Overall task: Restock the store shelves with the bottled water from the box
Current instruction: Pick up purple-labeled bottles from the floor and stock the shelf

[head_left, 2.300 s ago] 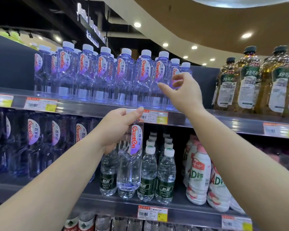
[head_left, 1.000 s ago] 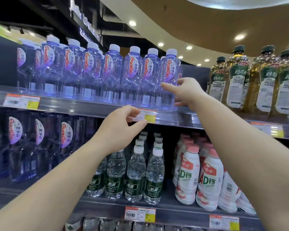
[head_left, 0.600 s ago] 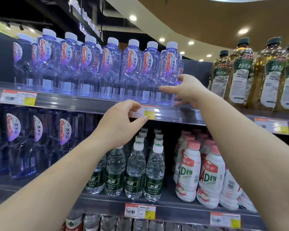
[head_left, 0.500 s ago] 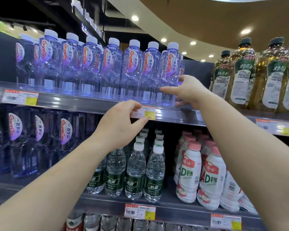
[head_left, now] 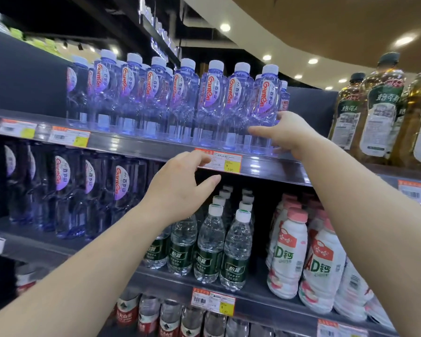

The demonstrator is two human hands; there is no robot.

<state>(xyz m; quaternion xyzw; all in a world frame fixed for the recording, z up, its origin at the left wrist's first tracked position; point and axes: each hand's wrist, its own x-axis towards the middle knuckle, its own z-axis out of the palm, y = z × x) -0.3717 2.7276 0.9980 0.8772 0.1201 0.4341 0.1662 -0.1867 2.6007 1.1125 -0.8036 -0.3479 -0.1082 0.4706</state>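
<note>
A row of clear purple-tinted water bottles (head_left: 156,98) with white caps stands along the upper shelf (head_left: 136,148). The rightmost bottle (head_left: 265,98) stands upright at the end of that row. My right hand (head_left: 286,132) grips its lower part, thumb across the front and fingers behind. My left hand (head_left: 180,188) hovers just below the shelf edge, fingers apart and holding nothing, its fingertips near a price tag (head_left: 226,161). No box is in view.
More of the same water stands on the middle shelf at left (head_left: 90,190). Green-labelled water bottles (head_left: 209,246) and white milk drinks (head_left: 289,254) fill its right side. Amber tea bottles (head_left: 379,113) stand right of my right hand. Red-labelled bottles (head_left: 129,312) line the lowest shelf.
The bottle my left hand held 2.3 s ago now stands at the right end of the upper row under my right hand. My left hand is empty and has opened wider.
</note>
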